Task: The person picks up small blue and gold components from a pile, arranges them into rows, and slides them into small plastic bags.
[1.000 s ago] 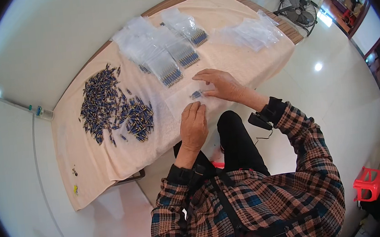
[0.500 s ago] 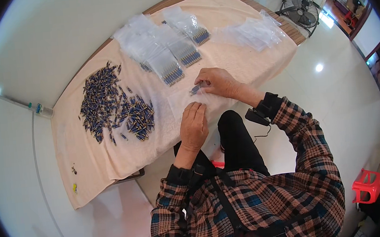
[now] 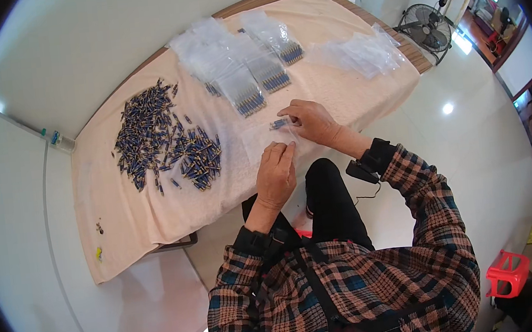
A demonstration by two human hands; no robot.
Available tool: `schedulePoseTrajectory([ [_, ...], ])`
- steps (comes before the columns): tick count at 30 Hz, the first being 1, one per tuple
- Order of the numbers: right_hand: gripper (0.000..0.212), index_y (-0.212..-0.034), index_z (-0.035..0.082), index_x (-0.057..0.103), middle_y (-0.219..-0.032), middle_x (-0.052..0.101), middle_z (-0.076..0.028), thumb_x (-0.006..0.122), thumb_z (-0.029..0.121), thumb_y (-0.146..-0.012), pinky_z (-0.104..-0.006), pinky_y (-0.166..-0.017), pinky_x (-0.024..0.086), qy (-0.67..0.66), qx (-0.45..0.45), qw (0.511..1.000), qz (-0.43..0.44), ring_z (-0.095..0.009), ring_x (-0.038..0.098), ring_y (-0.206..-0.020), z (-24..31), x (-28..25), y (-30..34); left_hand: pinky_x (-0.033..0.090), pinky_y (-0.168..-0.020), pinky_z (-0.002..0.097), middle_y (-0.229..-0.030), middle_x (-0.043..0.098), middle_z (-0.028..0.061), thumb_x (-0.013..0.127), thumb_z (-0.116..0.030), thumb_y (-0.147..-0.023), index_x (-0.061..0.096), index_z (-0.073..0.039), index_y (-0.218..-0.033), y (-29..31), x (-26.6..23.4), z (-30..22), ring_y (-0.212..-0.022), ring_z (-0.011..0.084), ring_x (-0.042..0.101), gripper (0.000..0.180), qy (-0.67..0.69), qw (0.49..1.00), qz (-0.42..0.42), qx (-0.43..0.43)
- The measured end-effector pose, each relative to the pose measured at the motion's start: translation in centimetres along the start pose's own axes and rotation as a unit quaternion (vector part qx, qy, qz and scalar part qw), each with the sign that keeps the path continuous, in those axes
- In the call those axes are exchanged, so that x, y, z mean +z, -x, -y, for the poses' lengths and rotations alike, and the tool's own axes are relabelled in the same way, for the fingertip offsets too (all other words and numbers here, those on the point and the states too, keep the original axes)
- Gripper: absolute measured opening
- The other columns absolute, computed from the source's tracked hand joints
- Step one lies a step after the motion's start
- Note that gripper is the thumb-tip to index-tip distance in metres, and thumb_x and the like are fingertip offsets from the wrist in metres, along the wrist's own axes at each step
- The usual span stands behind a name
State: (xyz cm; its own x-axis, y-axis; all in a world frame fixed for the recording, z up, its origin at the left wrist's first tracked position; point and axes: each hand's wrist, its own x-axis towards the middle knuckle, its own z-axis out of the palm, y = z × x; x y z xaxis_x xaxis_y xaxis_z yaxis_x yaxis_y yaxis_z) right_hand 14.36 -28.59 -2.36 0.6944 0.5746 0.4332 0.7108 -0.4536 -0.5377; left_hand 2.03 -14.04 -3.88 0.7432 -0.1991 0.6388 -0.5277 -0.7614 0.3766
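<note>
My right hand (image 3: 314, 123) is closed, its fingertips on a few small blue pieces with brass-coloured ends (image 3: 279, 124). Beneath them a clear plastic bag (image 3: 261, 139) lies near the table's front edge. The fingers of my left hand (image 3: 275, 173) are pressed together on the near edge of that bag. Loose pieces of the same blue kind make a large heap (image 3: 147, 129) to the left, with a smaller heap (image 3: 201, 158) beside it. Filled clear bags (image 3: 248, 97) lie beyond my hands, the pieces lined up in rows at their near ends.
Flat clear bags (image 3: 364, 54) are spread at the table's far right. A pale towel (image 3: 137, 223) covers the table, with a small yellow scrap (image 3: 99, 253) at its left end. A black fan (image 3: 424, 28) and a red stool (image 3: 508, 273) stand on the floor to the right.
The view has shifted slightly. My right hand stays at the blue pieces over the bag, and my left hand has come a little closer to it.
</note>
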Motion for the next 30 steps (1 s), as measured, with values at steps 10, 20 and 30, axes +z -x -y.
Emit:
schedulePoseTrajectory([
  [10,0.035,-0.106,0.007,0.065,-0.076,0.061,-0.008,0.07,0.007,-0.072,-0.0333,-0.063,0.049,-0.042,-0.076,0.995,0.042,-0.023,0.059,-0.066,-0.3,-2.0,0.2,0.042,-0.096,0.044,-0.099,0.056,0.0179,0.056,0.003,-0.074,0.059,0.004,-0.104,0.4,-0.7,0.7,-0.099,0.0367,0.054,0.03,0.035,0.999,-0.024,-0.01],
  [20,0.02,-0.097,-0.001,0.066,-0.081,0.066,-0.013,0.068,0.005,-0.078,-0.0291,-0.06,0.049,-0.148,-0.03,0.988,0.032,-0.019,0.063,-0.065,8.7,1.4,-3.1,0.043,-0.08,0.0424,-0.1,0.059,0.0137,0.061,0.004,-0.072,0.063,-0.004,-0.095,3.4,-8.6,4.8,-0.093,0.0327,0.055,0.024,-0.109,0.98,-0.109,-0.125],
  [30,0.041,-0.107,0.002,0.062,-0.097,0.062,-0.017,0.074,0.02,-0.073,-0.0412,-0.079,0.049,-0.033,-0.135,0.986,0.096,-0.033,0.061,-0.092,10.4,10.9,-9.8,0.044,-0.082,0.0422,-0.101,0.057,0.0138,0.065,-0.001,-0.073,0.062,-0.003,-0.1,4.6,-14.6,11.7,-0.098,0.0336,0.053,0.026,-0.159,0.975,-0.034,-0.155],
])
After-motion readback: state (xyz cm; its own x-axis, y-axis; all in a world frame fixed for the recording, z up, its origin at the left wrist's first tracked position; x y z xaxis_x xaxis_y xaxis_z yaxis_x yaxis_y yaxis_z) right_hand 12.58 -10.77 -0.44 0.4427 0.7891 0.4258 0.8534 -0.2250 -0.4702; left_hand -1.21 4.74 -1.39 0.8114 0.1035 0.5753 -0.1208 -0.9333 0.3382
